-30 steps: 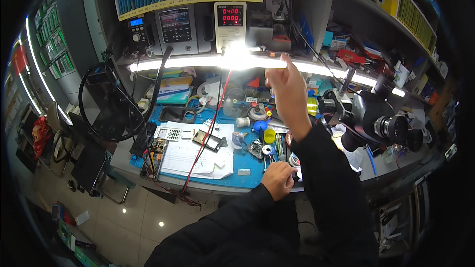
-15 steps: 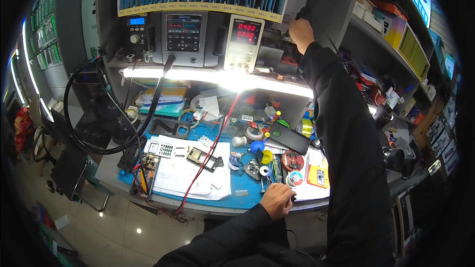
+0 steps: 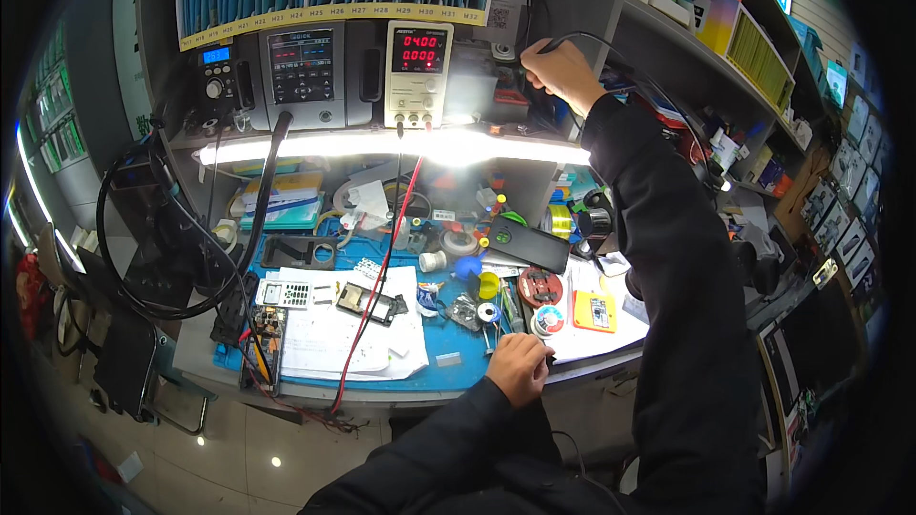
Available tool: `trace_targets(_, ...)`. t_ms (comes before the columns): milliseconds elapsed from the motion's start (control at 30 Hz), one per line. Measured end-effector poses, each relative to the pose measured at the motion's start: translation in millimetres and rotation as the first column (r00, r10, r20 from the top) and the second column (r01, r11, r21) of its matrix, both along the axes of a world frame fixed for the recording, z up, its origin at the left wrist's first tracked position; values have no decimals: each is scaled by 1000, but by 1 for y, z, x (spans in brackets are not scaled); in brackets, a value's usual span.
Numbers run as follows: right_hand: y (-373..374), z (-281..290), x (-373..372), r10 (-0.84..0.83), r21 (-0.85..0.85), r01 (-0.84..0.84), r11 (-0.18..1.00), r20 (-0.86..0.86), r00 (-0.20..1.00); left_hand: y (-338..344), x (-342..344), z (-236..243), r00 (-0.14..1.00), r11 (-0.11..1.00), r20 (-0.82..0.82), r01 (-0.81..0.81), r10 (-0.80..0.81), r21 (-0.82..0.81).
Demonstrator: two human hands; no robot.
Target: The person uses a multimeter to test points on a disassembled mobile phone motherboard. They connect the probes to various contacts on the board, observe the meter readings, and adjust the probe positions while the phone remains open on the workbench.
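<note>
My right hand (image 3: 563,76) is raised at the shelf on the right of the white power supply (image 3: 417,76). Its fingers are closed on a black cable (image 3: 611,46), which arcs over my forearm toward the right. At the front edge of the desk, my left hand (image 3: 519,369) is curled closed. A small dark thing shows by its fingertips, too little of it to name. Just beyond that hand lie a solder spool (image 3: 548,321), a white-topped spool (image 3: 488,313) and a red round holder (image 3: 540,286).
A blue mat (image 3: 448,374) carries papers (image 3: 310,348), an opened phone shell (image 3: 367,303) and a black phone (image 3: 530,243). Red and black leads (image 3: 404,205) hang from the power supply across the desk. A thick black hose (image 3: 272,181) loops on the left, below a lit tube lamp (image 3: 334,149).
My right hand has drawn back from the shelf, bringing the black cable into clear sight. The view has turned slightly right and down. My left hand remains curled at the desk edge.
</note>
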State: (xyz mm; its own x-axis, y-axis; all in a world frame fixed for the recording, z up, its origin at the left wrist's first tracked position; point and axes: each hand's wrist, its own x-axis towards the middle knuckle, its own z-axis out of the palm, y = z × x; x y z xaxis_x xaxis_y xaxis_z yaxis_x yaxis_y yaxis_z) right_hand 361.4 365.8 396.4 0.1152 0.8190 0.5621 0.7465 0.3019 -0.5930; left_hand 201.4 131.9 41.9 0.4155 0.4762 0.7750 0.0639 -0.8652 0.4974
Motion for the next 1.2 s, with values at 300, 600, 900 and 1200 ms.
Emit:
trace_targets(300,23,-33,-2,-131,478,3,878,235,963,0,1,-2,999,1000,-31,10,-10,-6)
trace_targets(600,51,-50,-7,-235,436,105,894,257,937,-2,1,1,1000,1000,-18,14,-15,-19)
trace_targets(900,33,-54,3,-178,551,-61,832,369,912,-2,0,2,999,1000,-25,25,-25,-16)
trace_targets(1200,4,-79,13,-69,407,-151,901,477,876,0,1,0,999,999,-23,31,-31,5)
